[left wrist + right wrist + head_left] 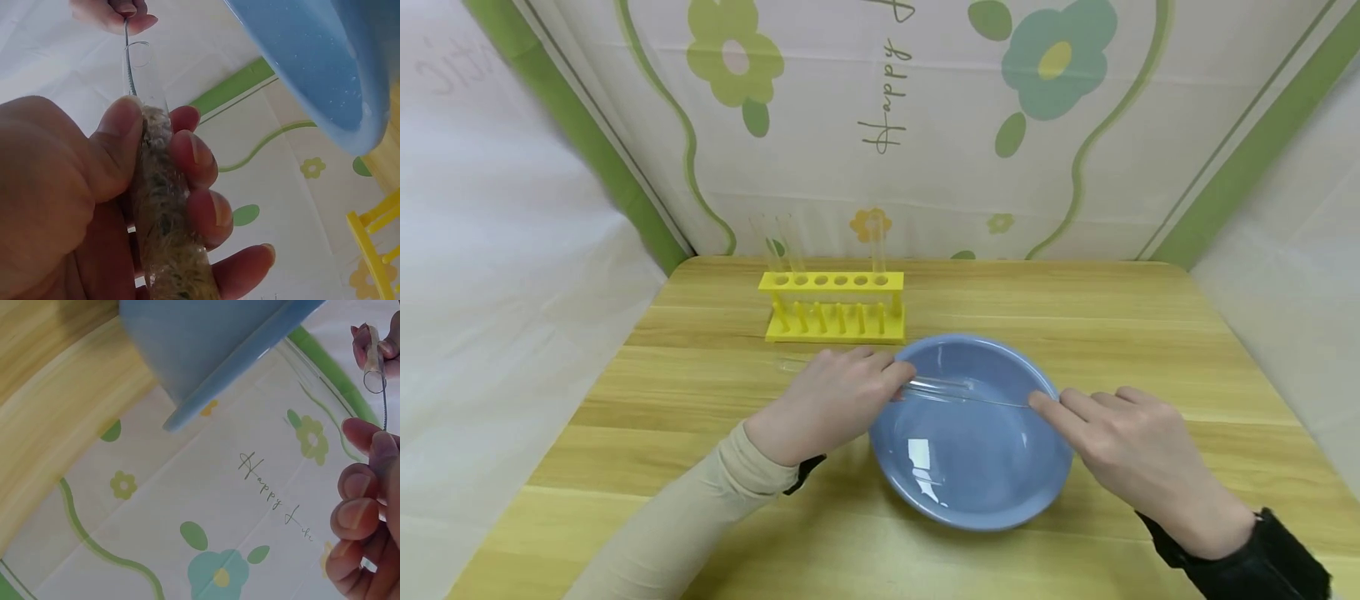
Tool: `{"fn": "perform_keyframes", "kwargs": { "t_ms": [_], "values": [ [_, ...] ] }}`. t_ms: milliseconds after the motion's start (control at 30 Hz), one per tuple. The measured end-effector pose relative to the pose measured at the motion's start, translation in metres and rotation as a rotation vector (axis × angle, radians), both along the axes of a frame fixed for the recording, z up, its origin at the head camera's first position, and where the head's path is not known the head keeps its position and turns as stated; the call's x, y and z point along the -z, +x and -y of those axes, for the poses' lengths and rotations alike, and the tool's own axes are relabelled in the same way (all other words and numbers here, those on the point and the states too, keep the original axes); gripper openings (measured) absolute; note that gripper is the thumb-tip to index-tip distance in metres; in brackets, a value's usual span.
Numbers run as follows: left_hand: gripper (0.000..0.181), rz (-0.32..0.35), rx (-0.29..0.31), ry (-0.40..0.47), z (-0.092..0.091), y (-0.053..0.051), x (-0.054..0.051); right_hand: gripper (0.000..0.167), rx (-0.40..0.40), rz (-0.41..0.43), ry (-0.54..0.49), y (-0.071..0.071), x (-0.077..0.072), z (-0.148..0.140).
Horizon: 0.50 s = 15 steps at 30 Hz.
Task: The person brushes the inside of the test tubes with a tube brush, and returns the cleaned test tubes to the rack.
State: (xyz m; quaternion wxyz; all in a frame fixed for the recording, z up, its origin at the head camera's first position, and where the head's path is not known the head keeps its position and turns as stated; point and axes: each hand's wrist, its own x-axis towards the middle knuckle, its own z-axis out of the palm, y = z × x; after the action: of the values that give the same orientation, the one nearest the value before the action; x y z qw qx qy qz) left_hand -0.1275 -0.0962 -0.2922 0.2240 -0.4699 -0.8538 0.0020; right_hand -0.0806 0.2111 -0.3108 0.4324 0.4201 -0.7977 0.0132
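Above the blue basin, my left hand grips a clear test tube, fingers curled round it, its open end toward my right hand. Inside the tube, in the left wrist view, are pale bristles of a brush. The brush's thin twisted wire runs out of the tube's mouth to my right hand, which pinches its end between thumb and fingers. Whether the basin holds water is hard to tell in the head view; droplets show on its wall in the left wrist view.
Behind the basin, to the left, stands a yellow rack with several clear tubes upright in it. Another clear tube lies on the wooden table, partly behind my left hand. A flowered cloth hangs at the back.
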Motion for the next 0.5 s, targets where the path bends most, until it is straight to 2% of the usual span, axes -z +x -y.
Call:
{"fn": "perform_keyframes", "kwargs": {
  "t_ms": [200,400,500],
  "values": [
    [0.012,0.007,0.027,0.018,0.000,-0.005,0.000,0.039,-0.002,-0.026,0.040,-0.002,0.001,-0.010],
    [0.012,0.052,0.025,0.022,0.003,-0.008,-0.001,0.037,-0.023,-0.104,0.022,-0.006,0.002,-0.014],
    [0.010,0.077,0.026,0.028,0.004,-0.008,0.000,0.039,-0.034,-0.110,0.024,-0.006,0.002,-0.017]
  ]
}}
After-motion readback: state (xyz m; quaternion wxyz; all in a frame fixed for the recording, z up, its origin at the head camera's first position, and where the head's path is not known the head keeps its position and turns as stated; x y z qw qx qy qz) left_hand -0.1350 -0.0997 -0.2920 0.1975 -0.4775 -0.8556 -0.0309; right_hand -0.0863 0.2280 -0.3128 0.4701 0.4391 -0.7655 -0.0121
